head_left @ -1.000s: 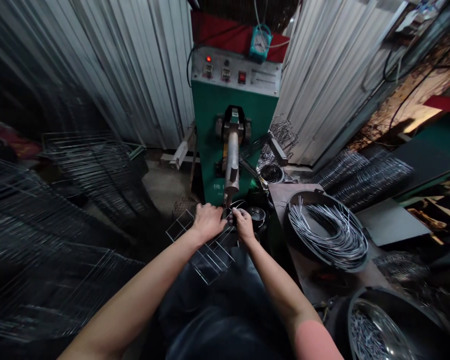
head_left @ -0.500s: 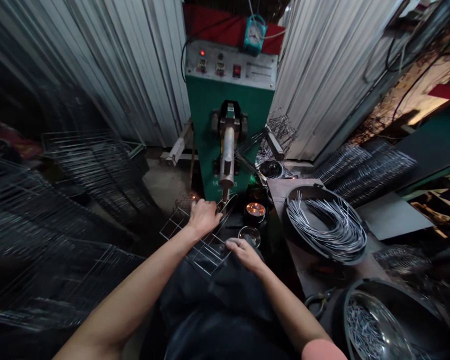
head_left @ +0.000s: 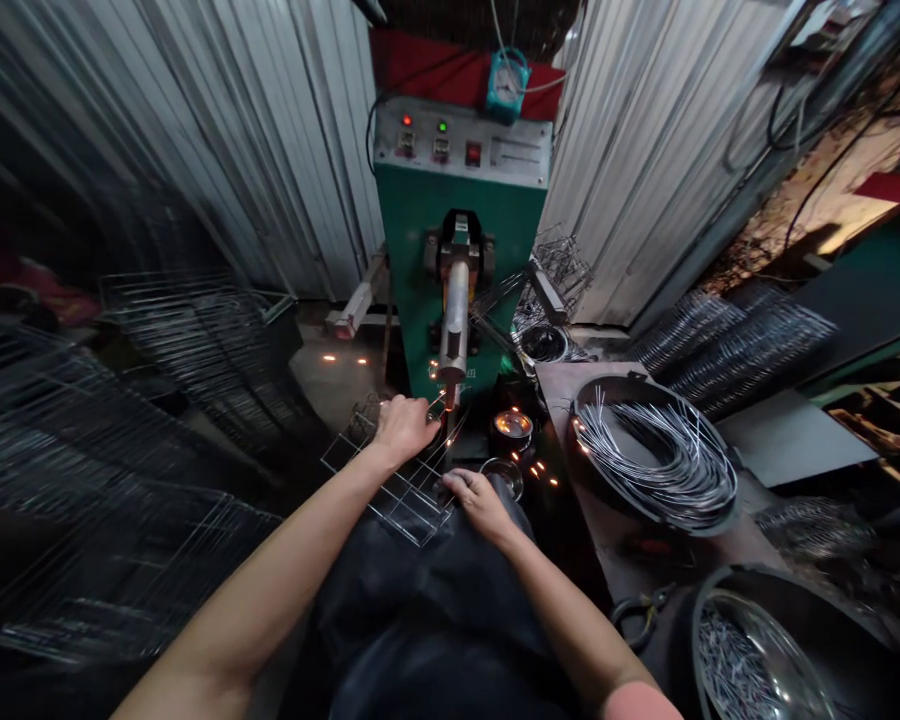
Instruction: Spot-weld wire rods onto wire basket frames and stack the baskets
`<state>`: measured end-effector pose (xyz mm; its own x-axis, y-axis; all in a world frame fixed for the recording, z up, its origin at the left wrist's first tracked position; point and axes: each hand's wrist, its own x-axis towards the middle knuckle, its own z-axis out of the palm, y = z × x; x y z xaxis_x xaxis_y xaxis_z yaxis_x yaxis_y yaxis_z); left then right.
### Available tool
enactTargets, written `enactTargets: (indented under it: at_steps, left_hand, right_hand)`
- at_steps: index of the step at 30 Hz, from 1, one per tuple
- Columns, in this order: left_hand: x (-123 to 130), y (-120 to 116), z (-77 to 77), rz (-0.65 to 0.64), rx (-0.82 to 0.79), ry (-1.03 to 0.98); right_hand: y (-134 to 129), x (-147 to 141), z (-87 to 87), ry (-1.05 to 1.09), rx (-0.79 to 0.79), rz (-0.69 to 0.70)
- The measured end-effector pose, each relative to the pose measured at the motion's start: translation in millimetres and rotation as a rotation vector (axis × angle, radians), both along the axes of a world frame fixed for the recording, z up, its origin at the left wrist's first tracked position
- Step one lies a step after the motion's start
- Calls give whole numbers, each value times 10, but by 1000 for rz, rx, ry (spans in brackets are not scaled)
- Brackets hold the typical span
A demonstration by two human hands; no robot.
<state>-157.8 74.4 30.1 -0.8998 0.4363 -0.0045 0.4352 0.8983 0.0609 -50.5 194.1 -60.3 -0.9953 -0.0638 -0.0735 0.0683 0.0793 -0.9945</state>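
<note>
A wire grid (head_left: 409,498) of thin metal rods lies tilted over my lap, its upper part close to the tip of a green spot-welding machine (head_left: 412,220). My left hand (head_left: 405,430) is closed at the grid's top, with a thin wire by its fingertips near the electrode (head_left: 452,385). On the grid's right edge, my right hand (head_left: 476,500) pinches the wire. Orange sparks fly around the electrode tip and to both sides. One red and one green lamp glow on the machine's panel (head_left: 521,150).
At right, a table (head_left: 559,385) bears a round pan (head_left: 581,440) with bent wires (head_left: 667,455), and pliers (head_left: 637,615) lie near a bowl of short metal pieces (head_left: 731,650). Wire racks (head_left: 187,340) are stacked at left. Small bowls (head_left: 511,428) stand beside the machine.
The green lamp has come on and bright sparks now spray from the electrode tip. Both hands keep their hold, the right one slightly further left and up. The view has shifted a little.
</note>
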Motion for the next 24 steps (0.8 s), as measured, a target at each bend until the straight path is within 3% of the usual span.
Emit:
enactTargets:
  at_steps: [4,7,11,14,17,19,22,24]
  left_hand:
    - [-56,0,-8,-11,3,-22]
    - [-15,-77,26,-70,63,-70]
    - [331,-564,-49,-222,350,51]
    - [810,-1136,-299,-352,514,277]
    - [1291,-1557,-671,-648,457,425]
    - [1501,-1665,-921,-748,365,430]
    - [1612,-1656,-1205,-729,266,383]
    - [1610,-1624,-1308,-730,268,403]
  right_hand:
    - [-83,32,4,-34,-75,55]
    - [-178,161,94,-22,-79,10]
    - [-222,416,336,26,-105,-182]
    - [-183,550,578,-54,-182,-274]
    - [-154,578,837,-156,-231,-252]
    - [-162,552,1002,-167,-242,-215]
    - [-206,488,1203,-160,-258,-166]
    - [-244,449,1290,-167,-292,-160]
